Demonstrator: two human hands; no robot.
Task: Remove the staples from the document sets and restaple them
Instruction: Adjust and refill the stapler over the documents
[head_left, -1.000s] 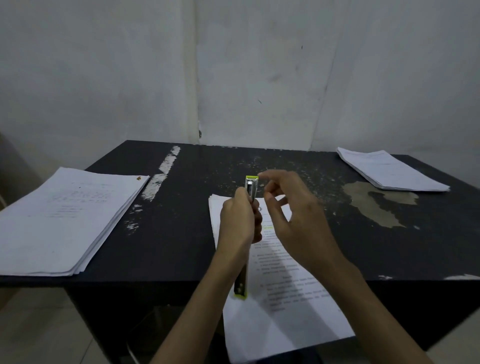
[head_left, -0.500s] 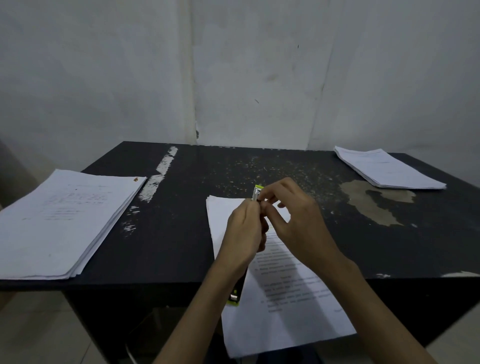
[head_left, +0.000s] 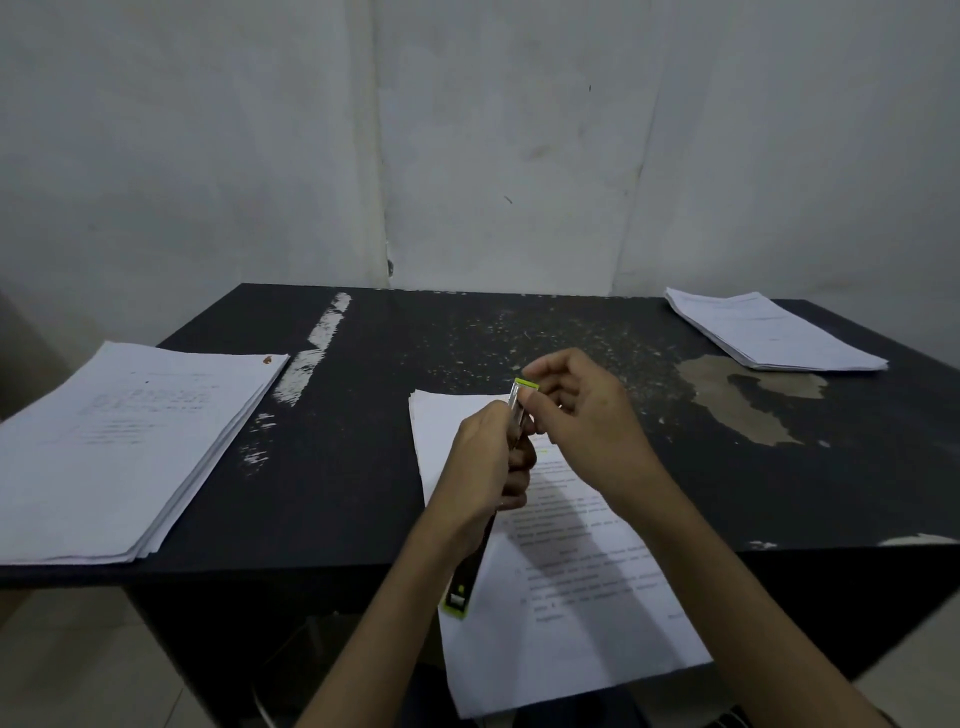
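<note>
My left hand (head_left: 485, 470) grips a long black stapler with yellow-green trim (head_left: 523, 387), held above the table with its front end pointing away from me and its rear end (head_left: 457, 597) sticking out below my wrist. My right hand (head_left: 582, 415) has its fingers curled at the stapler's front end, thumb and forefinger pinching near the tip. Whether they hold a staple is too small to tell. Under both hands lies a printed document set (head_left: 571, 597), hanging partly over the near edge of the black table (head_left: 363, 441).
A thick stack of papers (head_left: 114, 447) lies at the table's left edge, overhanging it. A thinner stack (head_left: 774, 332) sits at the far right corner. The tabletop has scuffed white streaks (head_left: 311, 353) and a worn brown patch (head_left: 748, 400). A white wall stands behind.
The stapler dropped lower and then rose slightly again. My right hand closed in from hovering at the tip to pinching at the stapler's front end.
</note>
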